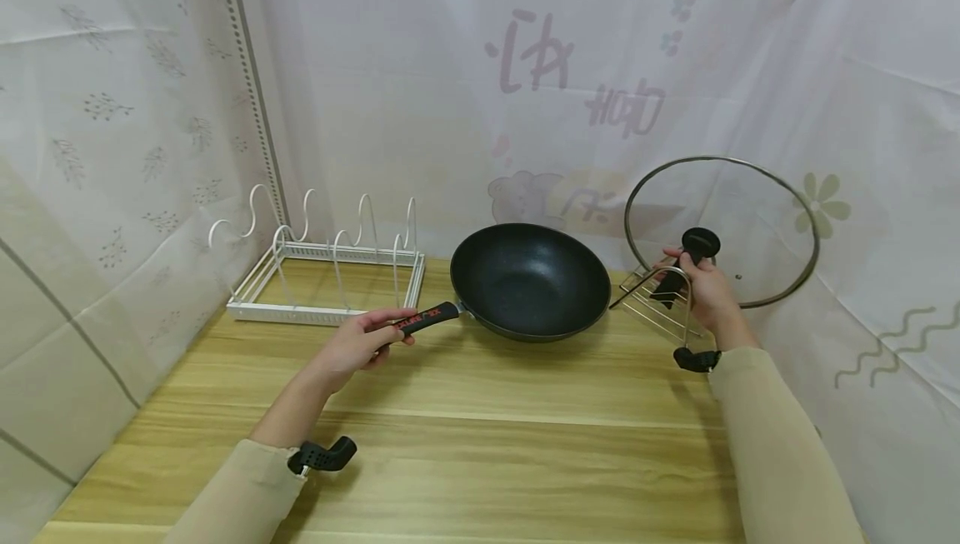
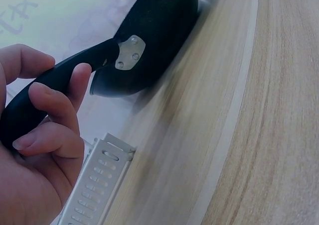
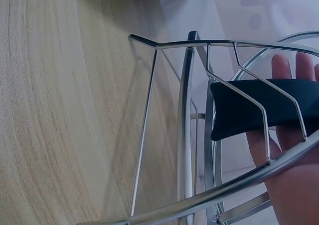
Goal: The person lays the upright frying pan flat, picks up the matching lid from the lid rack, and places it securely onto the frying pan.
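My left hand [image 1: 363, 340] grips the black handle of a dark wok [image 1: 528, 277], with thumb and fingers curled round it. In the left wrist view, the wok's underside [image 2: 159, 36] and riveted handle bracket [image 2: 130, 53] face the camera, close over the tabletop. On the right, a glass lid [image 1: 787, 277] with a metal rim stands tilted upright near the wall. My right hand [image 1: 705, 286] holds its black handle [image 1: 666, 287]. A metal wire stand [image 3: 187, 135] crosses in front of that handle and partly hides the fingers in the right wrist view.
A white rack [image 1: 277, 312] with several curved dividers stands at the back left of the wooden table [image 1: 480, 461]. Patterned cloth [image 1: 420, 94] hangs behind and along both sides. A black wrist camera mount [image 1: 324, 454] sits on each sleeve cuff.
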`<state>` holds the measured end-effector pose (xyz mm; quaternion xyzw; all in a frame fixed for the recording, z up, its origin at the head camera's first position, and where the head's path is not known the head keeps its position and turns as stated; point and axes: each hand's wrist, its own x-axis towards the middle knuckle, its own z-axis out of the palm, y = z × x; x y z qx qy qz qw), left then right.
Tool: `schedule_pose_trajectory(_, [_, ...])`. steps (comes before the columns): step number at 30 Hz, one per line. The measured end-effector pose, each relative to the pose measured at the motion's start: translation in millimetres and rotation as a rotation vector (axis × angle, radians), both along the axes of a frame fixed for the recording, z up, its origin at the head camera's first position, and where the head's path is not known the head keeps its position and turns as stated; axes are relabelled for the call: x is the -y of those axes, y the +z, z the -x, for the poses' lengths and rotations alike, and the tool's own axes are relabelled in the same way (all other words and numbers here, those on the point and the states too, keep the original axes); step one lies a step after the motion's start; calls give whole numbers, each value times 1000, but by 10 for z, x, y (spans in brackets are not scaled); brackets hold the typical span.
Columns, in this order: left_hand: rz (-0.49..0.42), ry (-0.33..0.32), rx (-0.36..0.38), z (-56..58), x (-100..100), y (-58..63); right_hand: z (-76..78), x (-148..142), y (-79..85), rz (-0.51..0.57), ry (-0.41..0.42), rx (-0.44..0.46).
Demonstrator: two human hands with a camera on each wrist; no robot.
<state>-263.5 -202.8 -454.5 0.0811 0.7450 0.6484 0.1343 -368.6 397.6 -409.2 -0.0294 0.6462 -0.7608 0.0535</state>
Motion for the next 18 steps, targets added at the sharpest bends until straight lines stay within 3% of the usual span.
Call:
schedule_pose_trajectory(8, [10,0,1,2,2,6,3,-1,-37,13,-76,-4])
schedule_pose_trajectory(18, [11,5,-3,-13,12,11,-20,-5,3,-6,-61,-69])
